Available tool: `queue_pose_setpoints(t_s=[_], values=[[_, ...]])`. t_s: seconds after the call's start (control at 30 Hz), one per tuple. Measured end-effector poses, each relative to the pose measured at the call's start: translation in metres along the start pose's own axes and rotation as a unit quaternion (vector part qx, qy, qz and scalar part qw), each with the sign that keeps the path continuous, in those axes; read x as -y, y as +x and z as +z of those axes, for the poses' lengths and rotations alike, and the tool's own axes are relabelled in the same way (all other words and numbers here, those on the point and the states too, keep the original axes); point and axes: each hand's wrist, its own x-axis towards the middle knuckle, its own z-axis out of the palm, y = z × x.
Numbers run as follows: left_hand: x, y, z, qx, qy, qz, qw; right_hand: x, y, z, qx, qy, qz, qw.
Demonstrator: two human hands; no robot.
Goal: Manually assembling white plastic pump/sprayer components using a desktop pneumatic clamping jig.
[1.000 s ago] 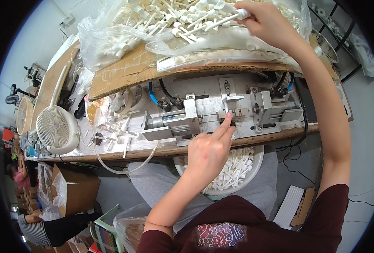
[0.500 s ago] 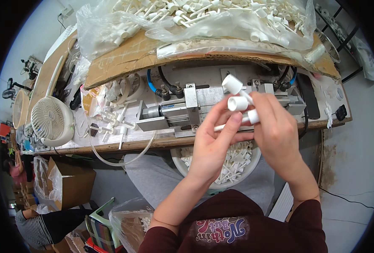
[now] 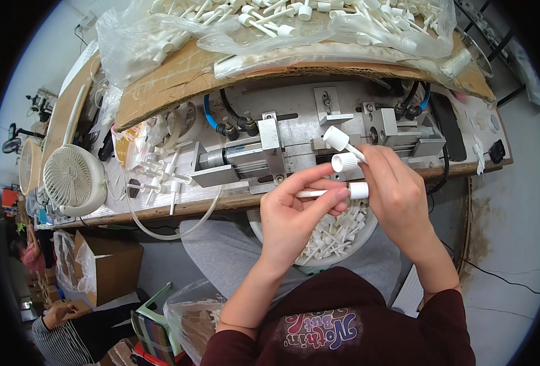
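My left hand [image 3: 288,216] pinches the thin stem of a white stemmed cap [image 3: 359,190] between thumb and fingers. This piece lies almost level, its ribbed cap end close to my right fingers. In my right hand [image 3: 398,189] are two more white stemmed caps: an upper one [image 3: 336,138] tilted up to the left, and a lower one [image 3: 344,163] whose hollow cap end faces left. My right fingers partly hide their stems. Both hands hover above a white tub [image 3: 369,236] full of similar pieces, in front of a metal clamping fixture [image 3: 272,149].
A heap of white stemmed caps [image 3: 270,15] lies in clear plastic on cardboard [image 3: 160,97] above the fixture. A white fan [image 3: 75,177] and loose white parts [image 3: 160,177] stand at left. A phone [image 3: 445,128] lies at right. Another person [image 3: 69,335] is at lower left.
My hands have drawn slightly apart, and my left hand has shifted left and down. The cap on its stem now shows more fully. The view has shifted a little.
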Motion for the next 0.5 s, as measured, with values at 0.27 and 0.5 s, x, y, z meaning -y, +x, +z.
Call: queue_pose_setpoints(t_s=[0.27, 0.5], values=[[-0.01, -0.01, -0.01, -0.041, 0.052, 0.089, 0.994, 0.005, -0.007, -0.006, -0.002, 0.397, 0.27, 0.877], [-0.001, -0.006, -0.014, -0.015, 0.12, 0.13, 0.984, 0.013, -0.016, -0.002, 0.006, 0.426, 0.286, 0.859]])
